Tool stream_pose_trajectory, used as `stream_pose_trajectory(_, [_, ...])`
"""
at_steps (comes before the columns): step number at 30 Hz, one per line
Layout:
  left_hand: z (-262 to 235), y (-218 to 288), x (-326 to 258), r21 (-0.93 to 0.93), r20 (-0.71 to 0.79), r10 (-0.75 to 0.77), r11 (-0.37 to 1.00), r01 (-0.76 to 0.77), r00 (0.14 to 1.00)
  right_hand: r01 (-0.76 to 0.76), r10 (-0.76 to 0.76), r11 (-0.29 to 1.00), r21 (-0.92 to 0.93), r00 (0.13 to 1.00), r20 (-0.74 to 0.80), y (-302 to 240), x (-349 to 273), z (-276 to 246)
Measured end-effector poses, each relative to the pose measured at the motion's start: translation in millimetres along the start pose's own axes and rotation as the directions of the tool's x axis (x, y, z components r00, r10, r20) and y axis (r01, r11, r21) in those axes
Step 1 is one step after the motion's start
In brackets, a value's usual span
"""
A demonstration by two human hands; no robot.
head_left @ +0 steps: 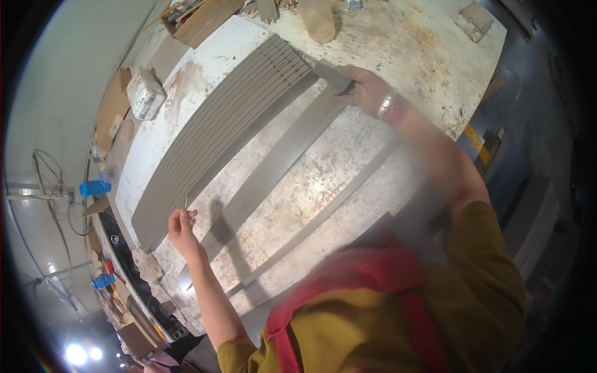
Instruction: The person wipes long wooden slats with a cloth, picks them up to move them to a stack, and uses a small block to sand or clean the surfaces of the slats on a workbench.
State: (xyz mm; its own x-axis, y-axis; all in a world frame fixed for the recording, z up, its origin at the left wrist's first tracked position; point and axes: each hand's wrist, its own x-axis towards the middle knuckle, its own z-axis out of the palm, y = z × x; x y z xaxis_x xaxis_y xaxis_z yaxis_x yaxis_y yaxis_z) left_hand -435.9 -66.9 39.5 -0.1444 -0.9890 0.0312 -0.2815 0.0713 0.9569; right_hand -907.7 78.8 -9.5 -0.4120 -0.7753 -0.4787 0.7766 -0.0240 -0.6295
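A long grey slab [214, 133], scored with many parallel lines along its length, lies slantwise on the worktable. At its lower end is my left hand [181, 233], fingers closed, with a thin pointed rod [186, 201] sticking up from them. My right hand [368, 92] is at the far end, pinching a small flat grey piece [333, 76] beside the slab's corner. Below that hand runs a wide, smooth grey strip [273, 168], apart from the slab over most of its length. Nearer to me lies a narrower grey strip [317, 217].
The stained white worktable [398, 37] fills the middle. A wrapped block [146, 94] sits at its left edge, another block [474, 22] at the far right. A wooden box [202, 23] and a tan rounded object [317, 22] stand at the back. Blue containers [95, 188] are farther left.
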Motion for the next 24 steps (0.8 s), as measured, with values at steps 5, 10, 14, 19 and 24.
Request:
stream_pose_trajectory(5, [-5, 0, -18, 0.002, -0.021, 0.034, 0.999, -0.034, 0.999, 0.428, -0.467, 0.847, -0.316, 0.883, -0.055, -27, 20, -33])
stream_pose_trajectory(10, [-37, -5, -22, 0.001, -0.106, 0.06, 0.998, -0.061, 0.993, 0.246, -0.245, 0.969, -0.037, 0.969, 0.023, -13, 10, -8])
stream_pose_trajectory(14, [-84, -2, -14, 0.123, -0.212, 0.062, 0.992, -0.036, 0.975, 0.575, -0.603, 0.281, -0.769, 0.729, 0.325, -15, 50, -76])
stream_pose_trajectory(19, [-210, -18, -38, 0.055, -0.428, -0.044, 0.996, 0.074, 0.903, 0.398, -0.412, 0.82, -0.41, 0.909, 0.058, -56, 65, -176])
stream_pose_trajectory(24, [-332, -74, -97, 0.027, -0.636, -0.206, 0.957, 0.288, 0.743, 0.267, -0.243, 0.956, 0.125, 0.953, -0.179, -86, 62, -231])
